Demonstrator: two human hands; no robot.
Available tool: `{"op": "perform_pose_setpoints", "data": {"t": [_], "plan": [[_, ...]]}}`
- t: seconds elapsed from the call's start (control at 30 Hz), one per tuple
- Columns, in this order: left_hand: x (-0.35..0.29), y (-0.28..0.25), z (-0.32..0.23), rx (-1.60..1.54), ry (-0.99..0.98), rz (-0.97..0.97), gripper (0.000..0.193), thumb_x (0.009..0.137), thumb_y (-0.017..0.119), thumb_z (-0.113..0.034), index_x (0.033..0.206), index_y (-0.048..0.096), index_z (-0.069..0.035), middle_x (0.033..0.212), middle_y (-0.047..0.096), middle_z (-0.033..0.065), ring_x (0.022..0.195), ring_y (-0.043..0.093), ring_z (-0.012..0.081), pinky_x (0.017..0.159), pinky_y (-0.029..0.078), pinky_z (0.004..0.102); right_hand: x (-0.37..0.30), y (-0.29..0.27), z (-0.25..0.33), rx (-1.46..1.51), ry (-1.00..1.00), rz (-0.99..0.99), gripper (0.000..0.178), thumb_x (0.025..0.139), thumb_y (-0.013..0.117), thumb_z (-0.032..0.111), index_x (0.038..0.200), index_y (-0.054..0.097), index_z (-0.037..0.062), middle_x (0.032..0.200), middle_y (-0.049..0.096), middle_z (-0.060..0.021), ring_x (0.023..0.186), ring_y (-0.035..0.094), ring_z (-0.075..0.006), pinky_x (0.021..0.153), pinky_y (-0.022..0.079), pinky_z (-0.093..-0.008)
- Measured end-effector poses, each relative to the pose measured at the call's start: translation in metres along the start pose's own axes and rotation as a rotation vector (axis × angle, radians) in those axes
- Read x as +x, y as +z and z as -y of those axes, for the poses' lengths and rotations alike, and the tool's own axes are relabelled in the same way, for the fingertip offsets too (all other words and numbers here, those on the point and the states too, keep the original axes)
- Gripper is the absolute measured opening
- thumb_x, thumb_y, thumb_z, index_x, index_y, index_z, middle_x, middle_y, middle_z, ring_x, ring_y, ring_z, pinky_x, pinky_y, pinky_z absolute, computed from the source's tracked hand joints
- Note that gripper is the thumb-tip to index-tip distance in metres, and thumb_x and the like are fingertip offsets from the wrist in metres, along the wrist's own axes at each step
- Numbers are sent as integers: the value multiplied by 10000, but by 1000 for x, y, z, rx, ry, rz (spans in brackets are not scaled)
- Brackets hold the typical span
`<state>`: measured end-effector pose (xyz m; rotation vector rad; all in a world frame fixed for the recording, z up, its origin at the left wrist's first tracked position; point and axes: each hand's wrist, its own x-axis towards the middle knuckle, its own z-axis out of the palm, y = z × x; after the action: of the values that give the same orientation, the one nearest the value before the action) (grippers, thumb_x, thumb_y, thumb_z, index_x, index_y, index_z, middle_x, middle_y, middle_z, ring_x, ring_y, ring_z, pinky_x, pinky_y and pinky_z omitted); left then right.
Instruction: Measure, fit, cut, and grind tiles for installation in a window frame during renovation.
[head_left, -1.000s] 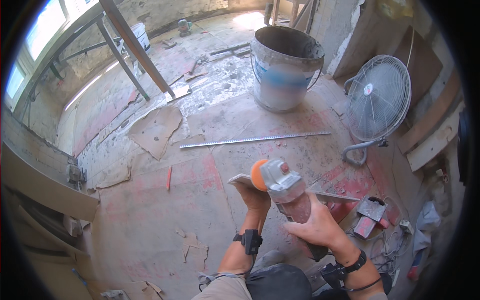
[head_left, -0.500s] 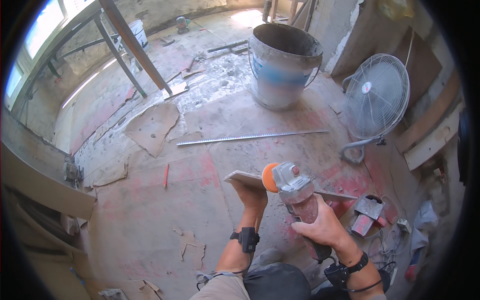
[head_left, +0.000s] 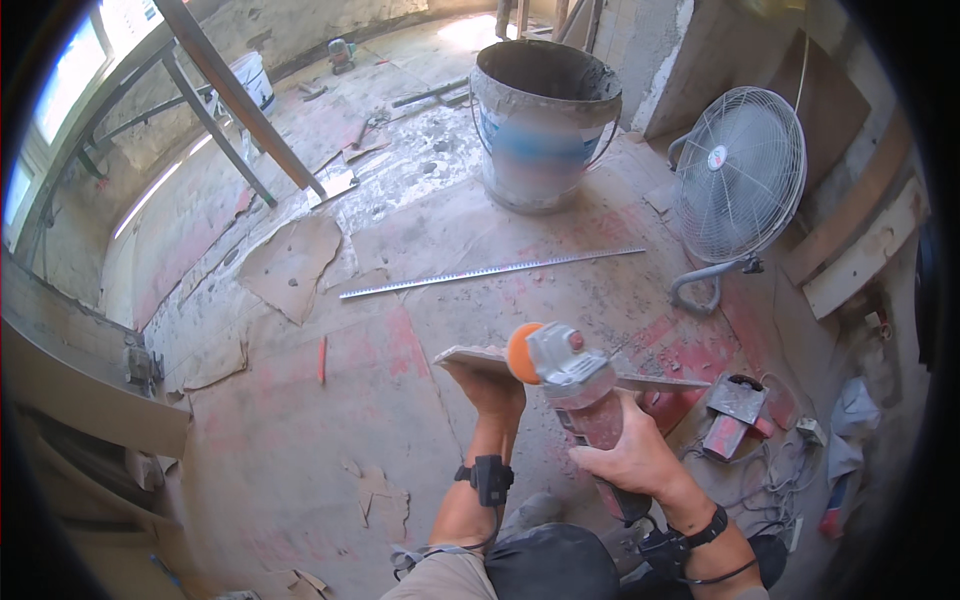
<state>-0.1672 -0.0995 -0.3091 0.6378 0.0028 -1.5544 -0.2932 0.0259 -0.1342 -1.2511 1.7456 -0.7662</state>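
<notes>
A thin grey slab (head_left: 470, 354), perhaps tile, is held up from below at its left part by my left hand (head_left: 488, 392). Most of those fingers are hidden under the slab, but the hand grips it. My right hand (head_left: 638, 448) is wrapped round the body of an angle grinder (head_left: 592, 408) with a grey metal head and a dusty red body. Its orange disc (head_left: 522, 352) sits on or right by the slab's near edge; whether it touches, I cannot tell. The slab's right end shows beyond the grinder. A cable runs from the grinder's rear end.
Ahead stand a large dirty bucket (head_left: 540, 160) and a round floor fan (head_left: 740, 180). A long metal ruler (head_left: 490, 274) and a red stick (head_left: 322, 360) lie on the dusty floor. Right of me are a red-and-grey power tool (head_left: 732, 415) and tangled cables (head_left: 770, 480).
The whole view has shifted slightly, so the room sits further left in it. Grinder and slab appear a little further left too; both hands keep their holds.
</notes>
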Motion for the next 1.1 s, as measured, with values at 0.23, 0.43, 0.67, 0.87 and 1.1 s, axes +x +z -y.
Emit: {"op": "perform_pose_setpoints", "data": {"t": [0.23,0.43,0.67,0.87,1.1], "plan": [[0,-4,0,40,6,32,769,788,529,-850,1164,514,-179,1138,572,5,1050,585,190,950,504,394,-9,-9,-11,-9,26,-28,774,705,791,283,1320,477,-68,1099,682,-250,1062,681,-330,944,506,-388],[4,-8,3,12,36,46,721,844,458,-838,1183,494,-202,1160,532,-2,1079,525,181,964,446,397,-7,-4,-2,8,62,-28,791,701,792,293,1328,470,-67,1099,678,-262,1074,677,-333,948,506,-391],[-7,15,2,58,-29,-6,758,831,440,-862,1185,490,-193,1211,508,1,1165,487,185,1037,398,407,-22,-17,-34,-35,119,-107,780,703,787,304,1312,470,-66,1081,676,-284,1083,672,-370,945,505,-403],[4,-7,1,111,34,14,832,798,430,-898,1239,469,-195,1267,462,6,1219,445,190,1060,384,448,-9,-4,-11,-62,128,-39,770,692,785,316,1285,477,-67,1022,679,-303,1041,673,-428,910,518,-432],[-10,17,-2,152,66,19,826,793,437,-899,1232,474,-201,1215,494,9,1178,482,190,1034,407,443,-26,-22,-48,-18,111,-181,733,692,787,303,1244,491,-79,1055,677,-291,1028,678,-410,905,522,-433]]}}
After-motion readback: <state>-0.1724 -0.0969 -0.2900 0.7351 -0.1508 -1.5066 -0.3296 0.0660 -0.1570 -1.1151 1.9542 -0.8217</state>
